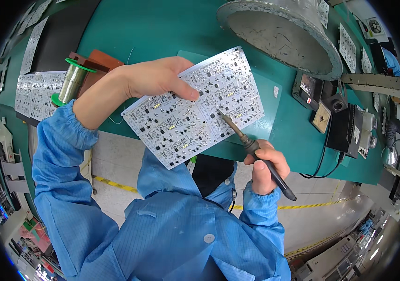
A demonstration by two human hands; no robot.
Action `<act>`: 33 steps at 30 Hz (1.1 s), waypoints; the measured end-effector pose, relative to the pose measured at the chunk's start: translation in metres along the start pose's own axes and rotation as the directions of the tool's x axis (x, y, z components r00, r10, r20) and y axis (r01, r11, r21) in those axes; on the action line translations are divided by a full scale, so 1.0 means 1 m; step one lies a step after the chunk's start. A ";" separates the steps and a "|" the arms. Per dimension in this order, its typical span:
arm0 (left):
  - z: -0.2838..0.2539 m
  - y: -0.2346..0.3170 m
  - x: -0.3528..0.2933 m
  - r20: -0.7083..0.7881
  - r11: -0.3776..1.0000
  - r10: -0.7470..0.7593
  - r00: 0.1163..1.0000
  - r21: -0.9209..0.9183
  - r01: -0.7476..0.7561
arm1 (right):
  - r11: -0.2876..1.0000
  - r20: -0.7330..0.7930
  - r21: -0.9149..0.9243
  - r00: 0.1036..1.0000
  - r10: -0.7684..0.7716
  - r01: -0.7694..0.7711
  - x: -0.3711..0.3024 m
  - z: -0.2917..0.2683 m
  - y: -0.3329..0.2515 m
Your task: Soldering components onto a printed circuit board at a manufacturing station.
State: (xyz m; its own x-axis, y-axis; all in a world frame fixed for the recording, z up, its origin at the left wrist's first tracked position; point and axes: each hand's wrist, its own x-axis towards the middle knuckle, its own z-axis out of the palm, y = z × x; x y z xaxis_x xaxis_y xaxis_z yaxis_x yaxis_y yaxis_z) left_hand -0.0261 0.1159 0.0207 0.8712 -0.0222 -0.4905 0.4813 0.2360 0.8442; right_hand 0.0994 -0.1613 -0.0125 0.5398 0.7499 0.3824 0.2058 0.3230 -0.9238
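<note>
Grasps in the right fingers (pixel 277 159) the soldering iron (pixel 251 147), holds under the left thumb (pixel 185 89) the circuit board (pixel 193 112), jutting past the counter's (pixel 298 140) near edge — risking, through any wobble of that one-sided hold, a misplaced scorch.

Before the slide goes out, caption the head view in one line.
Left hand holds a white circuit board; right hand holds a soldering iron, its tip pointing at the board.

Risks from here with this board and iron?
If hot, the soldering iron might scorch small components on the circuit board near its tip. The thumb of the left hand lies on that same face, so a stray tip could burn it. Only that hand grips the board; a slip might drop it.
</note>
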 end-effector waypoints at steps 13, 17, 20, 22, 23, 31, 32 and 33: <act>0.000 -0.002 0.000 -0.011 1.000 0.026 1.000 0.013 -0.025 | 0.963 -0.063 0.093 0.964 0.259 -0.253 0.004 -0.009 0.000; 0.001 0.000 0.000 -0.010 1.000 0.013 1.000 0.021 -0.013 | 0.932 -0.061 0.149 0.937 0.343 -0.331 0.006 -0.013 -0.001; 0.000 0.000 0.000 0.000 1.000 0.015 1.000 0.022 -0.015 | 0.920 -0.047 0.161 0.928 0.369 -0.357 0.008 -0.014 -0.002; 0.000 0.000 0.000 0.010 1.000 0.023 1.000 0.015 -0.023 | 0.918 -0.046 0.157 0.926 0.375 -0.364 0.009 -0.014 -0.003; 0.001 0.001 -0.001 0.004 0.999 0.017 1.000 0.029 -0.017 | 0.913 -0.055 0.166 0.921 0.386 -0.373 0.008 -0.014 -0.003; 0.002 0.003 -0.002 -0.001 0.999 0.008 1.000 0.039 -0.008 | 0.906 -0.059 0.124 0.909 0.413 -0.404 0.008 -0.015 -0.006; 0.002 0.004 -0.002 0.004 0.999 0.010 1.000 0.045 -0.010 | 0.899 -0.058 0.127 0.902 0.428 -0.419 0.007 -0.016 -0.006; 0.002 0.004 -0.002 0.009 0.999 0.011 1.000 0.051 -0.012 | 0.892 -0.057 0.130 0.895 0.443 -0.434 0.007 -0.016 -0.005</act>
State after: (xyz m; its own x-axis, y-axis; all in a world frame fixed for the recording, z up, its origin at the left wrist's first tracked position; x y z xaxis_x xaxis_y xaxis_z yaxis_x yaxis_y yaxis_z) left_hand -0.0257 0.1150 0.0258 0.8774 -0.0281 -0.4789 0.4753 0.1867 0.8598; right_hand 0.1152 -0.1673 -0.0054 0.6203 0.7814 -0.0683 -0.1563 0.0377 -0.9870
